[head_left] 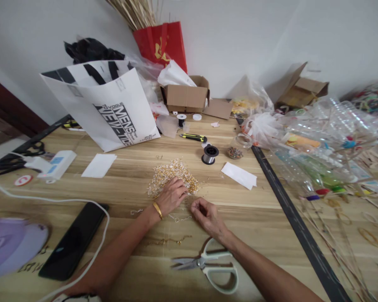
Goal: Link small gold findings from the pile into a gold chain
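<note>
My left hand [174, 195], with a gold bracelet [158, 210] at its wrist, rests at the near edge of a pile of small gold and silver beads or findings [168, 172]. Its fingers are bent and closed together, and their tips are partly hidden. Just to the right, my right hand [209, 216] is closed in a pinch; what it holds is too small to make out. Between and below the hands lies a thin silver chain [177, 219]. A gold chain [170, 240] lies nearer me, above the white-handled scissors [204, 264], which are spread apart.
Beyond the pile are a wire spool [209, 154], a box cutter [193, 137], a jar of beads [239, 146] and a white paper [239, 175]. A phone [74, 241], cable and power strip [57, 165] lie left. Plastic bottles [321, 167] crowd the right. Behind stands a white bag [113, 109].
</note>
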### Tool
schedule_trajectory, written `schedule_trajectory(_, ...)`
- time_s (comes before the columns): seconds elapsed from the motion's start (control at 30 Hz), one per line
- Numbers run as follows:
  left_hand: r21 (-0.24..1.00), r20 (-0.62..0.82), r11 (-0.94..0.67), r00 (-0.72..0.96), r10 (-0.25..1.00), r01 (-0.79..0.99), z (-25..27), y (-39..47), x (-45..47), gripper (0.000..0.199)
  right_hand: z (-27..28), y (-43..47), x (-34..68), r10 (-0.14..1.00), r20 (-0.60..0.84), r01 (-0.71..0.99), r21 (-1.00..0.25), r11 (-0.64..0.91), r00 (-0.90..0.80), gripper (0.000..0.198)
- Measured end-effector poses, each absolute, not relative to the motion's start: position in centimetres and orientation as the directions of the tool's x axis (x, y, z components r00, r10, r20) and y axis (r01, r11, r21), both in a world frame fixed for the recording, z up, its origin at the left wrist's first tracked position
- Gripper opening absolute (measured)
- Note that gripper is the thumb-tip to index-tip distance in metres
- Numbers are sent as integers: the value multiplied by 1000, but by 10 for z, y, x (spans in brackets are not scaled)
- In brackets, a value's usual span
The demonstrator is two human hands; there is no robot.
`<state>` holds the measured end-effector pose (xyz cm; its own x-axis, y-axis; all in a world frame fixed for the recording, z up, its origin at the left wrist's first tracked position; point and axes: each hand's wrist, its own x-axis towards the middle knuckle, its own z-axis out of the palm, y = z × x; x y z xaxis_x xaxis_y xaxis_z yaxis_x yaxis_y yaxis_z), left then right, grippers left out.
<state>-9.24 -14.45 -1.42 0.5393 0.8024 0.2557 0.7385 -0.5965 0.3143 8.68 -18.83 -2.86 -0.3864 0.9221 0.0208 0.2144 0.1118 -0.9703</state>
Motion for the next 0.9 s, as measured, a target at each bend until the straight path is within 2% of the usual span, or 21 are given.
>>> schedule_trajectory(0.33, 327, 246, -587, 533, 809, 740, -14, -144, -93, 16, -27, -188, 87, 921, 29, 230, -965, 127, -388, 14)
schedule_trajectory(0.67, 450, 299, -579, 496, 815, 680, -12, -142, -91, 13, -30, -187, 87, 924, 32, 222, -967, 125, -381, 15)
schedule_trajectory(0.77, 449, 324, -611, 518, 791, 652, -9, -143, -87, 16, -28, -187, 87, 921, 35, 216, -968, 128, -388, 14)
schedule_trajectory(0.9, 408, 290, -628, 558, 778, 663, -4, -144, -84, 18, -26, -188, 87, 919, 43, 201, -971, 132, -393, 14)
